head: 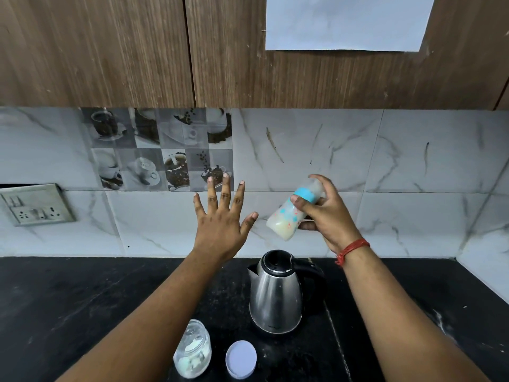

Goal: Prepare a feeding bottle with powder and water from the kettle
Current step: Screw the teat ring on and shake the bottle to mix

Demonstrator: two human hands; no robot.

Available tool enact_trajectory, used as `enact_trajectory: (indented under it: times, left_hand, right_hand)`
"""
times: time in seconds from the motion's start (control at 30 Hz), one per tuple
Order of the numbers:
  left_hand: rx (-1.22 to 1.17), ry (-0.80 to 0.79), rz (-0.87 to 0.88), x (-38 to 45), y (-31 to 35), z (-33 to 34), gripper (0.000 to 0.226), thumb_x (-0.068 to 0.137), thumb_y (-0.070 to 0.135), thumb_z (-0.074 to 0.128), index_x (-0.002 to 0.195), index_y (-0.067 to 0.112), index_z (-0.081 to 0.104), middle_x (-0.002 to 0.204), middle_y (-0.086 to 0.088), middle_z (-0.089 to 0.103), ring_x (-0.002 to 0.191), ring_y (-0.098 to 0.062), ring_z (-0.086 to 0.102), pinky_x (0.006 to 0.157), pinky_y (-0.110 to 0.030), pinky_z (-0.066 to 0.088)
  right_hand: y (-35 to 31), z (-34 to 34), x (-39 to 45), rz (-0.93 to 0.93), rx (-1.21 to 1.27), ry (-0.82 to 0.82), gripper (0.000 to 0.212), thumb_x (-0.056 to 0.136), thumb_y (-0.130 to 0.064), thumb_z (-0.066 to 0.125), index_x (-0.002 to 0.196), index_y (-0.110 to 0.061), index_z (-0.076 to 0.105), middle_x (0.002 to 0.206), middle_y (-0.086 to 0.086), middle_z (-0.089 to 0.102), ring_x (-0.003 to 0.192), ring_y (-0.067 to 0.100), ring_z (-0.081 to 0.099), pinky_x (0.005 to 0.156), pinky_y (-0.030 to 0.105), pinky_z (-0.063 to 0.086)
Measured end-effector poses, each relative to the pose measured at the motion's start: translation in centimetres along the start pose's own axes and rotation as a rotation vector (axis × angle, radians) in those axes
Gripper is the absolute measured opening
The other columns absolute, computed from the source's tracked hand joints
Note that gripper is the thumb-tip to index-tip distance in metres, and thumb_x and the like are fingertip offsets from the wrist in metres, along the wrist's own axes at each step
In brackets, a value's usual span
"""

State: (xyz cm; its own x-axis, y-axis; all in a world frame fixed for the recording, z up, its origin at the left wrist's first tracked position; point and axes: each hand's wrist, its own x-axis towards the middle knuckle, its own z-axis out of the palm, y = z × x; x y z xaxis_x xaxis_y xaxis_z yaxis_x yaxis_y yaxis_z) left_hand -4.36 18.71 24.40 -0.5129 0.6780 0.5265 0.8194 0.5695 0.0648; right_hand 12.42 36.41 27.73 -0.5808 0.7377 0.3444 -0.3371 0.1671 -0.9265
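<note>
The right hand (pixel 325 216) grips the feeding bottle (pixel 294 213) around its blue collar, holding it tilted in the air above the kettle (pixel 276 293), teat end up and toward the wall. The left hand (pixel 223 216) holds nothing; its fingers are spread wide, raised above and to the left of the kettle, just beside the bottle's base without touching it.

The bottle is capped and holds a pale milky liquid, so powder and water both look to be in already, and the mixing seems to be what is in hand. The kettle stands upright on the dark bench (pixel 68 299), lid shut. Near the kettle, in front and to its left, the powder jar (pixel 192 351) stands open, and its lid (pixel 241 359) lies just beside it. What seems left is finishing the shake, setting the bottle down and perhaps closing the jar.
</note>
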Motion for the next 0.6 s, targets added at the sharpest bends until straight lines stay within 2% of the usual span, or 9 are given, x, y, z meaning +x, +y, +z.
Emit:
enact_trajectory:
  times: [0.07, 0.1, 0.17, 0.2, 0.27, 0.37, 0.47, 0.53, 0.6]
  left_hand:
    - [-0.012, -0.002, -0.011, 0.0, 0.05, -0.01, 0.08, 0.095, 0.074, -0.01, 0.162, 0.032, -0.019, 0.167, -0.004, -0.035, 0.154, -0.035, -0.032, 0.123, -0.065, -0.011]
    - [-0.015, -0.002, -0.017, -0.05, 0.09, -0.01, 0.08, 0.095, 0.074, -0.009, 0.162, 0.032, -0.019, 0.168, -0.004, -0.035, 0.154, -0.035, -0.031, 0.123, -0.066, -0.01]
    - [-0.01, 0.006, -0.015, -0.1, 0.15, -0.06, 0.08, 0.095, 0.073, -0.008, 0.162, 0.032, -0.019, 0.168, -0.004, -0.034, 0.154, -0.035, -0.031, 0.124, -0.066, -0.009]
    - [-0.009, 0.007, -0.013, -0.05, 0.12, -0.09, 0.08, 0.095, 0.073, -0.008, 0.162, 0.032, -0.019, 0.168, -0.004, -0.034, 0.154, -0.035, -0.031, 0.124, -0.066, -0.009]
    - [-0.023, 0.006, -0.022, 0.11, 0.11, -0.08, 0.079, 0.095, 0.073, -0.007, 0.162, 0.032, -0.018, 0.168, -0.005, -0.033, 0.154, -0.035, -0.031, 0.124, -0.066, -0.009]
    - [-0.018, 0.024, -0.011, 0.19, 0.14, -0.18, 0.079, 0.096, 0.073, -0.006, 0.163, 0.032, -0.018, 0.169, -0.005, -0.031, 0.155, -0.035, -0.03, 0.124, -0.066, -0.008]
    - [-0.025, 0.026, -0.007, 0.35, 0.15, -0.12, 0.079, 0.097, 0.073, -0.005, 0.163, 0.032, -0.018, 0.17, -0.005, -0.03, 0.155, -0.035, -0.028, 0.124, -0.066, -0.008]
    - [-0.011, 0.033, 0.002, 0.33, 0.1, -0.06, 0.078, 0.097, 0.073, -0.006, 0.162, 0.032, -0.018, 0.17, -0.005, -0.03, 0.156, -0.035, -0.028, 0.124, -0.066, -0.007]
    - [0.009, 0.034, 0.015, 0.38, -0.11, 0.0, 0.078, 0.097, 0.073, -0.005, 0.162, 0.032, -0.018, 0.17, -0.005, -0.03, 0.156, -0.035, -0.027, 0.124, -0.067, -0.006]
  right_hand:
    - [0.17, -0.12, 0.26, -0.038, 0.05, 0.112, 0.059, 0.078, -0.035, 0.084, 0.125, -0.038, 0.049, 0.111, 0.009, 0.064, 0.085, 0.015, 0.076, 0.064, 0.039, 0.062]
    - [0.08, -0.1, 0.32, -0.038, 0.055, 0.114, 0.057, 0.081, -0.033, 0.083, 0.125, -0.036, 0.048, 0.11, 0.008, 0.064, 0.084, 0.014, 0.076, 0.064, 0.039, 0.062]
    - [-0.25, 0.33, 0.08, -0.01, -0.022, 0.018, 0.059, 0.073, -0.039, 0.086, 0.122, -0.04, 0.051, 0.109, 0.009, 0.064, 0.082, 0.015, 0.076, 0.062, 0.039, 0.062]
    - [-0.15, 0.37, 0.03, -0.018, -0.028, 0.032, 0.062, 0.07, -0.043, 0.086, 0.122, -0.041, 0.052, 0.108, 0.007, 0.064, 0.083, 0.016, 0.076, 0.062, 0.039, 0.062]
    - [0.06, -0.02, 0.19, -0.047, 0.044, 0.132, 0.061, 0.076, -0.039, 0.084, 0.125, -0.037, 0.049, 0.107, 0.004, 0.065, 0.088, 0.018, 0.076, 0.064, 0.04, 0.063]
    - [0.01, 0.14, -0.07, 0.0, -0.021, -0.003, 0.059, 0.075, -0.034, 0.086, 0.123, -0.04, 0.052, 0.111, 0.009, 0.065, 0.089, 0.022, 0.075, 0.063, 0.039, 0.063]
    - [0.25, 0.05, 0.05, -0.035, 0.026, 0.138, 0.059, 0.08, -0.032, 0.083, 0.127, -0.037, 0.048, 0.112, 0.007, 0.064, 0.089, 0.019, 0.074, 0.065, 0.039, 0.063]
    - [0.13, 0.13, 0.05, -0.01, -0.029, 0.04, 0.057, 0.082, -0.028, 0.083, 0.126, -0.039, 0.049, 0.114, 0.009, 0.062, 0.089, 0.019, 0.074, 0.064, 0.037, 0.062]
    - [0.25, 0.04, 0.08, -0.011, -0.055, 0.021, 0.06, 0.075, -0.036, 0.085, 0.124, -0.042, 0.051, 0.115, 0.008, 0.061, 0.089, 0.018, 0.074, 0.065, 0.038, 0.063]
